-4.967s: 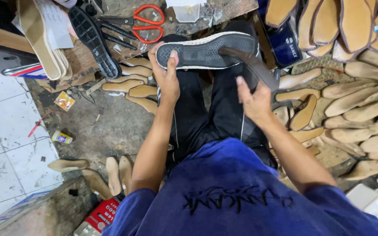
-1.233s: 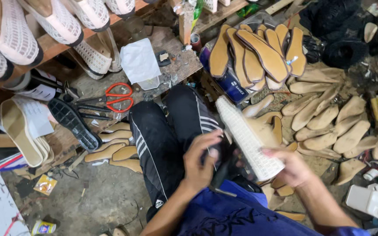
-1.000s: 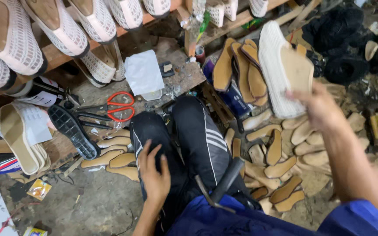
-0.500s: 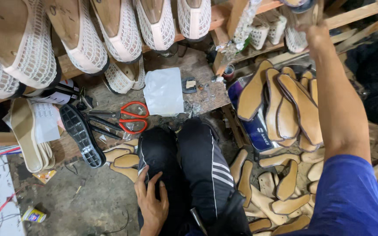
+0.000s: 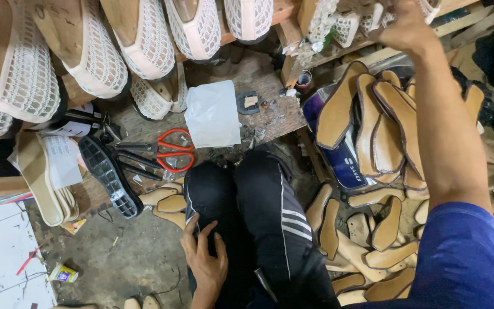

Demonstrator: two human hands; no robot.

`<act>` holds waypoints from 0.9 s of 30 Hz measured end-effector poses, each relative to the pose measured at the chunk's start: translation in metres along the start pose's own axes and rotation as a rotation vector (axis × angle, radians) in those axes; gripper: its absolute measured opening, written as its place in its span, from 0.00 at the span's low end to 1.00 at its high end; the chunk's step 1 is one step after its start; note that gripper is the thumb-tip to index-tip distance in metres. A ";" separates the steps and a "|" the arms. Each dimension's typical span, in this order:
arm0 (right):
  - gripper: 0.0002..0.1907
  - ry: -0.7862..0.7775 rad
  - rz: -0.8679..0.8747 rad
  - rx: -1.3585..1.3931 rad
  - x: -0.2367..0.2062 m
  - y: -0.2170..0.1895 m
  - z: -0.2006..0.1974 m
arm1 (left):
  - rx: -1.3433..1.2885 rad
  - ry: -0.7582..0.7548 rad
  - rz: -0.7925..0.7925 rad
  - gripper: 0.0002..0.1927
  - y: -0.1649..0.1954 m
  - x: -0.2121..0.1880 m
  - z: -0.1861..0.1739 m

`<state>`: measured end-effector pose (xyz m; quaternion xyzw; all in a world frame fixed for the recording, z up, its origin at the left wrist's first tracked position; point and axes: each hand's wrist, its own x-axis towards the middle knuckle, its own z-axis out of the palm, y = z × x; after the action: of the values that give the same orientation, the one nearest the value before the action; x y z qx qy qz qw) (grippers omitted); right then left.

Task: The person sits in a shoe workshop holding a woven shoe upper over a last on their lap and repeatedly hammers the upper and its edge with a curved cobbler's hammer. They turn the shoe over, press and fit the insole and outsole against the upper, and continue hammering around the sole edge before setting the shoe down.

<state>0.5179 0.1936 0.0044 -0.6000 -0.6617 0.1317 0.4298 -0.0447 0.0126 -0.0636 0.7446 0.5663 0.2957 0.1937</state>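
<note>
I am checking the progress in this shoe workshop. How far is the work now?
Done: several white mesh shoes already sit in a row on the wooden rack. In hand: the right hand reaches up to the rack's right end; whether it holds anything cannot be seen. The left hand rests on the leg. Left: many loose insoles lie piled on the floor, unused.

right hand [image 5: 404, 26] fingers cut off by top edge

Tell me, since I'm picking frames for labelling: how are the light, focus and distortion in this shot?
Head view: light is dim and uneven, the white mesh shoes bright, the top right corner nearly black. The red scissors and left hand are sharp; the raised right hand is cut by the frame edge. Wide-angle stretch enlarges the blue sleeve.
</note>
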 end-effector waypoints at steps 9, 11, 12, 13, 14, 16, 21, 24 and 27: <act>0.29 0.343 0.339 0.646 -0.014 -0.010 0.004 | -0.061 0.032 0.057 0.16 0.000 0.005 -0.011; 0.28 0.351 0.358 0.631 -0.034 -0.023 -0.005 | -0.092 0.031 0.037 0.16 -0.001 0.004 -0.012; 0.29 0.364 0.376 0.605 -0.046 -0.032 -0.009 | -0.103 0.040 0.051 0.16 -0.002 0.004 -0.013; 0.30 0.376 0.392 0.580 -0.063 -0.048 -0.014 | -0.112 0.051 0.066 0.16 -0.003 0.003 -0.013; 0.31 0.390 0.409 0.555 -0.081 -0.066 -0.018 | -0.121 0.060 0.081 0.16 -0.004 0.003 -0.014; 0.30 0.382 0.423 0.358 -0.127 -0.112 -0.022 | -0.188 0.083 0.078 0.15 -0.004 0.002 -0.016; 0.33 0.435 0.344 0.274 -0.248 -0.223 0.009 | -0.487 0.049 0.078 0.15 0.021 0.011 -0.011; 0.33 0.452 0.358 0.224 -0.301 -0.269 0.063 | -1.352 -0.311 -0.150 0.19 0.056 0.032 0.007; 0.32 0.380 0.150 0.040 -0.331 -0.303 0.123 | -1.814 -0.461 -0.356 0.26 0.079 0.050 0.014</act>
<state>0.1925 -0.1394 0.0039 -0.6531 -0.5195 0.0609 0.5476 0.0312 0.0387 -0.0145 0.2531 0.1740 0.4346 0.8467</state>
